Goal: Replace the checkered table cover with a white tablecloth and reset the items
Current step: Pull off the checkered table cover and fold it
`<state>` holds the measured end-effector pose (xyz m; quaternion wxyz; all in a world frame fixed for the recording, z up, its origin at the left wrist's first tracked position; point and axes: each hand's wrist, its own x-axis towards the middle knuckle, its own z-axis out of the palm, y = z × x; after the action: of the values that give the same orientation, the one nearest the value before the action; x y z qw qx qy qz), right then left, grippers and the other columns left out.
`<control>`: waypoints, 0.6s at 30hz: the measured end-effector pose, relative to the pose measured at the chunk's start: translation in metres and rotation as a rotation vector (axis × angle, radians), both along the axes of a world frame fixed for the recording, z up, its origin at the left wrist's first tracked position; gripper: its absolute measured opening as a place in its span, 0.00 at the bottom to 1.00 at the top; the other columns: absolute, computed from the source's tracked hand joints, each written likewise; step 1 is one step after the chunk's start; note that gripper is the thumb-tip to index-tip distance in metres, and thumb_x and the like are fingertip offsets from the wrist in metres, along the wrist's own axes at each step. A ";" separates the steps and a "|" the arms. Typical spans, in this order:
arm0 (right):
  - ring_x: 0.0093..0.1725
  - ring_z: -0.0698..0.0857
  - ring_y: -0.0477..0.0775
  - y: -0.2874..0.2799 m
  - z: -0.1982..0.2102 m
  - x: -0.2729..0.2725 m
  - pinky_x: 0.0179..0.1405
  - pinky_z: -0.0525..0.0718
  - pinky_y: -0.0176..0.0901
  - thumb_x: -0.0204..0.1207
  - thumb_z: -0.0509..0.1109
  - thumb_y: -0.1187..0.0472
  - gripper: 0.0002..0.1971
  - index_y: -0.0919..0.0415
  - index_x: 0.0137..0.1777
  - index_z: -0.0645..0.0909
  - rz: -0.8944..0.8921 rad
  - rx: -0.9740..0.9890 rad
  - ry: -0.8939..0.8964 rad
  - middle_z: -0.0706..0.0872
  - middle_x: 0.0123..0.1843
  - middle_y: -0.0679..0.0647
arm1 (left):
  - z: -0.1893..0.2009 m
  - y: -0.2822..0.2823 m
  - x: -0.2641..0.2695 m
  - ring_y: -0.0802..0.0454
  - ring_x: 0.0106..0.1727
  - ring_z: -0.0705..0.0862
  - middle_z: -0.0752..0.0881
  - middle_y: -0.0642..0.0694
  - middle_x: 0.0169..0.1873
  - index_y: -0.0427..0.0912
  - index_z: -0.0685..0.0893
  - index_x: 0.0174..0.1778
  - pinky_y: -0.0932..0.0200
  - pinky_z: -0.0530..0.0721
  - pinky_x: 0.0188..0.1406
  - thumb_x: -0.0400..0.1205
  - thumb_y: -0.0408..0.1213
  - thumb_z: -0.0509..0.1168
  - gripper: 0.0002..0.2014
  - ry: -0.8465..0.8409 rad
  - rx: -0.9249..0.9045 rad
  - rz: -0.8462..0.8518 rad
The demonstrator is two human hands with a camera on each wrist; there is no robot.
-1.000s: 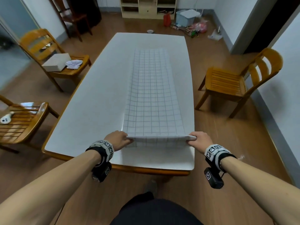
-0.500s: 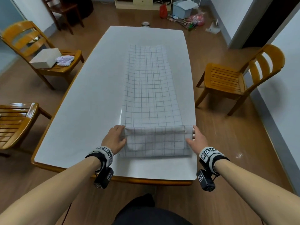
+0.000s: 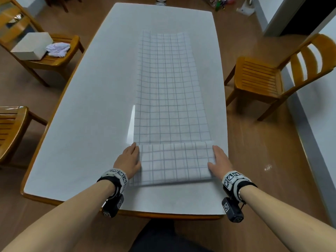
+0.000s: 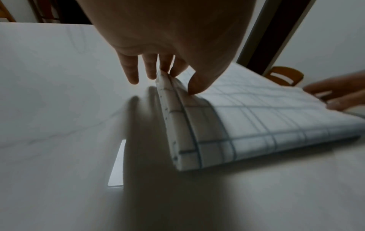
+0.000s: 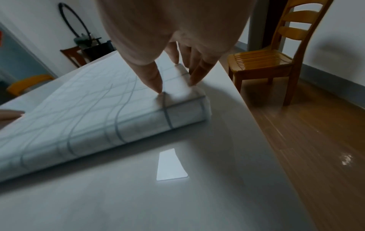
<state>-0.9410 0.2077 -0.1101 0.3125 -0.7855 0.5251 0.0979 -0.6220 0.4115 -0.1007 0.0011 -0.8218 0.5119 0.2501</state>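
A checkered cover (image 3: 171, 91), folded into a long strip, lies along the right half of the white table (image 3: 87, 124). Its near end is turned over into a thick flat fold (image 3: 175, 162). My left hand (image 3: 130, 159) holds the left edge of that fold; in the left wrist view the thumb and fingers of my left hand (image 4: 177, 81) pinch the layered cover (image 4: 256, 125). At the fold's right edge, my right hand (image 3: 219, 160) does the same. In the right wrist view, the right hand (image 5: 175, 87) pinches the cover's (image 5: 88, 112) corner.
A wooden chair (image 3: 258, 79) stands right of the table. At the left, another chair (image 3: 61, 59) carries a white box (image 3: 31, 45) and a crumpled white cloth (image 3: 58, 49). A third chair (image 3: 11, 128) is nearer on the left. Clutter (image 3: 221, 2) lies on the far floor.
Both hands have turned the cover's near end over, away from me, so the fold now lies flat and wider on the strip. My head has moved closer over the table.
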 end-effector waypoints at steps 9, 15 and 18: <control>0.88 0.39 0.57 0.015 -0.021 0.008 0.87 0.48 0.48 0.89 0.45 0.51 0.34 0.65 0.88 0.38 0.307 -0.161 0.309 0.32 0.88 0.61 | -0.033 0.001 -0.001 0.40 0.86 0.38 0.35 0.34 0.84 0.31 0.38 0.85 0.49 0.51 0.86 0.89 0.45 0.41 0.33 -0.121 0.208 -0.106; 0.88 0.42 0.62 0.017 -0.020 0.010 0.87 0.51 0.51 0.88 0.43 0.49 0.35 0.70 0.86 0.37 0.387 -0.220 0.389 0.34 0.87 0.66 | -0.031 -0.002 -0.002 0.40 0.86 0.37 0.35 0.34 0.84 0.31 0.38 0.85 0.46 0.50 0.86 0.87 0.45 0.43 0.34 -0.094 0.235 -0.095; 0.88 0.44 0.62 0.013 -0.016 0.011 0.87 0.54 0.52 0.87 0.47 0.47 0.37 0.69 0.87 0.41 0.403 -0.211 0.407 0.36 0.88 0.66 | -0.021 -0.005 -0.004 0.41 0.87 0.38 0.37 0.36 0.85 0.32 0.41 0.86 0.43 0.51 0.85 0.86 0.46 0.49 0.37 -0.148 0.226 -0.105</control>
<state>-0.9301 0.2205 -0.1256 0.0918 -0.8663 0.4177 0.2580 -0.6256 0.4067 -0.1221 0.1446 -0.8046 0.5215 0.2444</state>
